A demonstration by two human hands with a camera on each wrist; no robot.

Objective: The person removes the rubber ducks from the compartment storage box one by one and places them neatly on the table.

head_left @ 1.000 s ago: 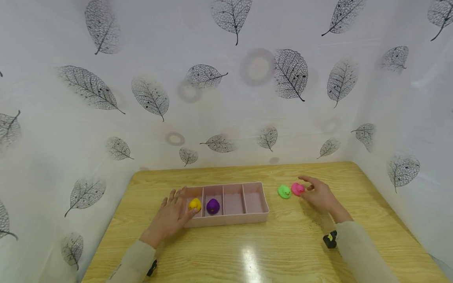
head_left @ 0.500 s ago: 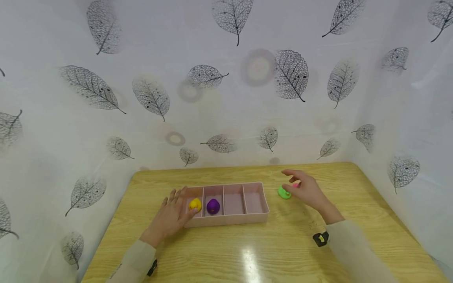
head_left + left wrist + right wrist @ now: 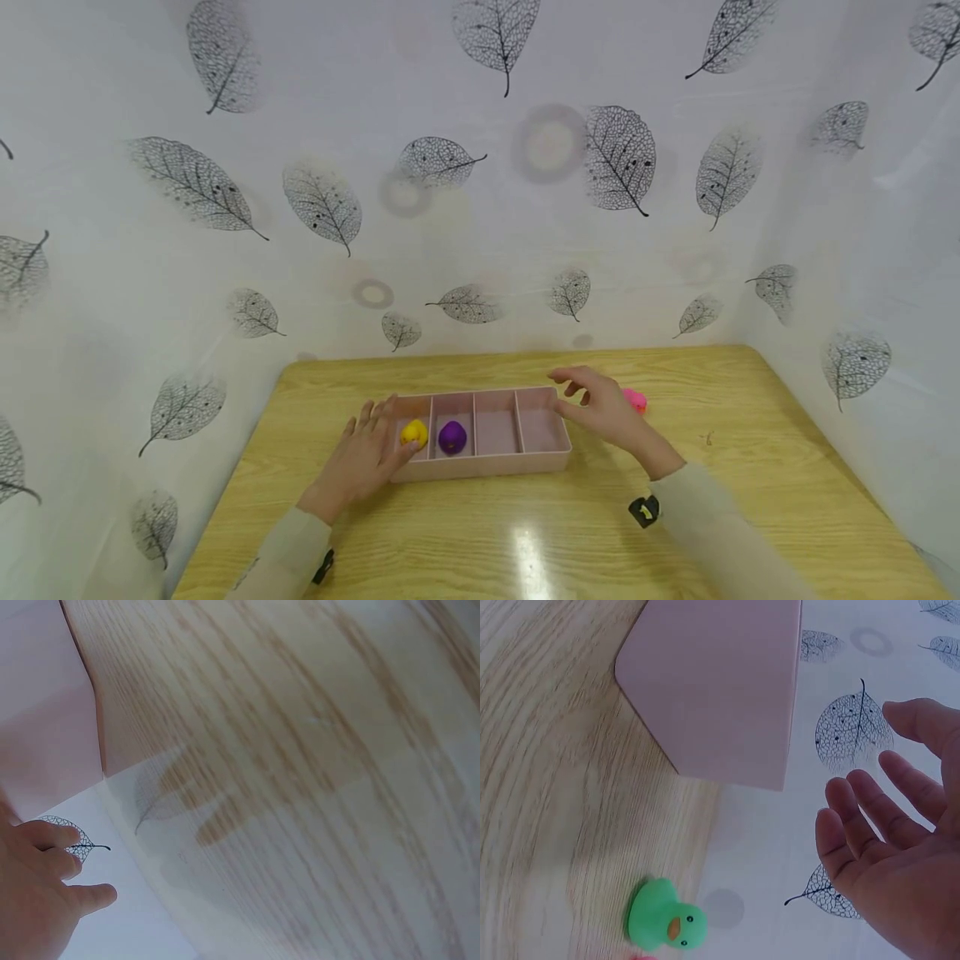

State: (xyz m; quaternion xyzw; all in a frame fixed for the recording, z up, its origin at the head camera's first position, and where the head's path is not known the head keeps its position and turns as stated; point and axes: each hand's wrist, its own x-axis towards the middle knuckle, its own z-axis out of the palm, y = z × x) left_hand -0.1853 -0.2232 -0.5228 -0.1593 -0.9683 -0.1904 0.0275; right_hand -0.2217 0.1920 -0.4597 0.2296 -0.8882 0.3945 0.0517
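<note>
A pale pink box (image 3: 480, 467) with several compartments in a row lies on the table. Its leftmost compartment holds a yellow toy duck (image 3: 415, 433), and a purple toy duck (image 3: 452, 437) is in the one beside it. My left hand (image 3: 360, 454) rests on the box's left end, fingers extended, thumb over the front rim near the yellow duck. Beside the box's right end hovers my right hand (image 3: 603, 408), fingers spread and loosely bent, nothing in them. The right wrist view shows a green toy duck (image 3: 664, 919) on the table, hidden in the head view by that hand.
A pink toy duck (image 3: 635, 400) stands behind my right hand, partly covered. The wood-grain table (image 3: 465, 542) meets a white leaf-print sheet (image 3: 480, 250) at its back and sides. Black wrist devices (image 3: 643, 511) are strapped at both sleeves.
My right hand has moved left from the pink duck, over the green duck, to the right end of the box. The left hand and box have stayed in place.
</note>
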